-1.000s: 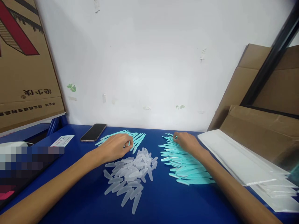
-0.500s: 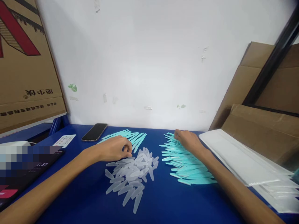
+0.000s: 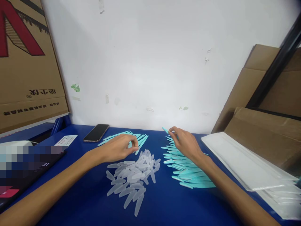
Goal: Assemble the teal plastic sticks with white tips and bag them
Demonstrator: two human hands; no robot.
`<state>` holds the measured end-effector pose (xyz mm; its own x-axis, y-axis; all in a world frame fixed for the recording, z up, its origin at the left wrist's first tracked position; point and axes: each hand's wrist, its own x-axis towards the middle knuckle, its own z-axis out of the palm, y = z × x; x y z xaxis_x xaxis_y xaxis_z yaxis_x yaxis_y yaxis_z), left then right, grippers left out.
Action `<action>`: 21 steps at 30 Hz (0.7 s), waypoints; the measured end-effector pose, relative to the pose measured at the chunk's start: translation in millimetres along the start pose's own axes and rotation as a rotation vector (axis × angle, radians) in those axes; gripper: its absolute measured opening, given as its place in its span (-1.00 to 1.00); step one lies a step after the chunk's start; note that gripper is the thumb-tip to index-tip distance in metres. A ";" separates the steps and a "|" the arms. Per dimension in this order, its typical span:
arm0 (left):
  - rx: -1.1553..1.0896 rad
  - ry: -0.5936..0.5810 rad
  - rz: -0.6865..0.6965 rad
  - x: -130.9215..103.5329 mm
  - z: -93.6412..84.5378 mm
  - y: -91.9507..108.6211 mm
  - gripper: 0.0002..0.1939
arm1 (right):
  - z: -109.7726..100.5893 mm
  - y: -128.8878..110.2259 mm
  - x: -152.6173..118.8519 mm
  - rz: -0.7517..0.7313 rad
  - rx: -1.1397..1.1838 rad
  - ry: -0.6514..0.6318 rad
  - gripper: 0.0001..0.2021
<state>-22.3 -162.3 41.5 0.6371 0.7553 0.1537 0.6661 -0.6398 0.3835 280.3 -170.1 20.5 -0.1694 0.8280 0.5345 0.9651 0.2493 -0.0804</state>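
My right hand (image 3: 187, 142) pinches a slim turquoise stick (image 3: 165, 130), its tip pointing up and left. Below that hand lies a broad pile of similar turquoise sticks (image 3: 185, 171), partly covered by my forearm. My left hand (image 3: 123, 146) is closed, thumb and fingertips together above the far edge of a heap of frosted, translucent flat covers (image 3: 134, 175). Whatever those fingertips may hold is too small to make out. Behind the left hand, a smaller group of turquoise sticks (image 3: 142, 141) is fanned out, partly hidden by it.
A phone (image 3: 96, 132) and a printed card (image 3: 66, 140) lie at the back left of the blue table (image 3: 94, 201). A dark screen device (image 3: 30, 172) is at the left edge. White plastic sleeves (image 3: 242, 166) are stacked at right, beside cardboard (image 3: 261, 135). A white wall (image 3: 150, 62) rises behind.
My right hand has lifted slightly off the turquoise pile, and a stick now shows in its fingertips. My left hand has shifted a little right and up from the translucent heap.
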 end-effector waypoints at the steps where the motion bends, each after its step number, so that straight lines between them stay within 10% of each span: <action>1: -0.014 0.056 0.008 0.1 -0.6 1.3 -0.68 | -0.6 -3.2 -1.2 -0.021 0.037 0.010 -0.80; 9: 0.128 0.291 0.170 4.8 12.1 -2.6 -0.72 | -7.8 -34.6 -14.1 -0.429 0.122 -0.065 -0.72; 21: 0.139 0.285 0.289 6.5 15.3 -2.7 -0.78 | -2.2 -35.9 -15.5 -0.449 0.127 -0.033 -0.71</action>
<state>-14.0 -157.8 27.6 0.6858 0.5385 0.4896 0.5340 -0.8294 0.1642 248.7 -193.0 17.0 -0.5728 0.6393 0.5130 0.7632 0.6443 0.0492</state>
